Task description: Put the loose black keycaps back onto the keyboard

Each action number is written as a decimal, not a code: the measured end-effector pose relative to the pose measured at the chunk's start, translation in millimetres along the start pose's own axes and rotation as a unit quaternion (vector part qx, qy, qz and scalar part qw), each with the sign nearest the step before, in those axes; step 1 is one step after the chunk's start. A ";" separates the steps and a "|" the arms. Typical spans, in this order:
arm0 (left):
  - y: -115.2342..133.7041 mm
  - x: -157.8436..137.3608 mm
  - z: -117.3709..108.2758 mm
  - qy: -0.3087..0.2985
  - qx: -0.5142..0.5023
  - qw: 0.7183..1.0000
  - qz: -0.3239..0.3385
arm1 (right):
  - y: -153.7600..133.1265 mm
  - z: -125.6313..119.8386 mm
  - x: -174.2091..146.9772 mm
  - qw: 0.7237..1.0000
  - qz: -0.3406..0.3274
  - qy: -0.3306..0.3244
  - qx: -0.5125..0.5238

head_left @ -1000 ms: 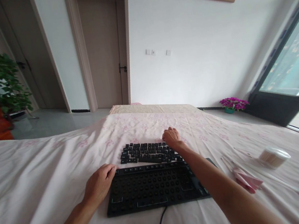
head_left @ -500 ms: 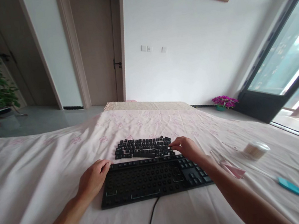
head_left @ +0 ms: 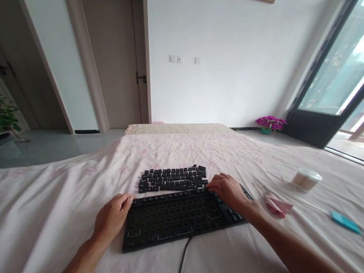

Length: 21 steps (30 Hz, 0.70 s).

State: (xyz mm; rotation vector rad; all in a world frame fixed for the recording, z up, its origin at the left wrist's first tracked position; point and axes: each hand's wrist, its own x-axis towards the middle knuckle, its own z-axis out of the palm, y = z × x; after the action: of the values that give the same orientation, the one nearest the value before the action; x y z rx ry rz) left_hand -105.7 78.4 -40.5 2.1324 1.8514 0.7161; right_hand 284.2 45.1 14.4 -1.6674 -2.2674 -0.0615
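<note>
A black keyboard [head_left: 173, 217] lies on the cloth before me, most of its main key area bare of keycaps, with the keys at its right end and along its back row in place. Just behind it sits a group of loose black keycaps [head_left: 175, 179], laid out roughly in rows. My left hand [head_left: 113, 215] is closed on the keyboard's back left corner. My right hand [head_left: 226, 189] rests at the back edge towards the right, fingers bunched and pointing down; whatever is between their tips is hidden. A black cable [head_left: 182, 264] runs from the keyboard towards me.
A pink cloth [head_left: 277, 205], a clear round tub of cotton swabs [head_left: 306, 179] and a turquoise item [head_left: 345, 222] lie to the right on the flowered bed cloth [head_left: 84, 192]. Purple flowers [head_left: 270, 122] stand on the floor by the glass door.
My right hand has moved from the loose keycaps back towards me, onto the keyboard's back edge. My left hand stays at the corner. The view has shifted slightly.
</note>
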 end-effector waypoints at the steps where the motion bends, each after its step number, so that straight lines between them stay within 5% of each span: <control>1: 0.1 -0.2 -0.2 0.000 0.000 1.000 0.001 | -0.7 0.0 -0.8 1.000 0.001 -0.002 -0.004; 21: 2.6 0.8 -2.2 -0.002 -0.005 1.000 0.009 | -18.8 -1.8 0.5 0.989 -0.045 -0.034 -0.139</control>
State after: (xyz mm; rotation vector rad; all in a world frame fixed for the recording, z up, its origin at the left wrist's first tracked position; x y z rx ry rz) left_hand -104.5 78.4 -37.2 2.1453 1.8242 0.7247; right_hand 266.9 39.2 19.2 -1.7208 -2.4779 -0.3623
